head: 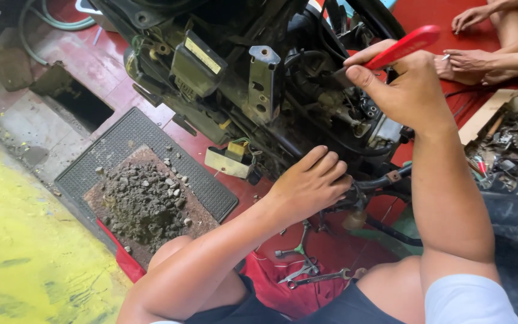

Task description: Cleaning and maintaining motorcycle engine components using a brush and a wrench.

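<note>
I look down on the stripped body of a motorbike (253, 84), with wiring, brackets and black hoses showing. My right hand (400, 87) is closed on a tool with a red handle (404, 45), its tip down among the wires at the upper right. My left hand (310, 183) rests lower, fingers curled over a black hose or bar (385, 180) under the frame. Whether it grips the part is unclear.
A black rubber mat (211, 195) with a heap of rubble (142, 201) lies at left. Wrenches (310, 276) sit on a red cloth (271, 279) by my knees. Another person's hands (475, 60) rest at upper right, beside a pile of tools (508, 153). A floor hole (82, 102) opens at upper left.
</note>
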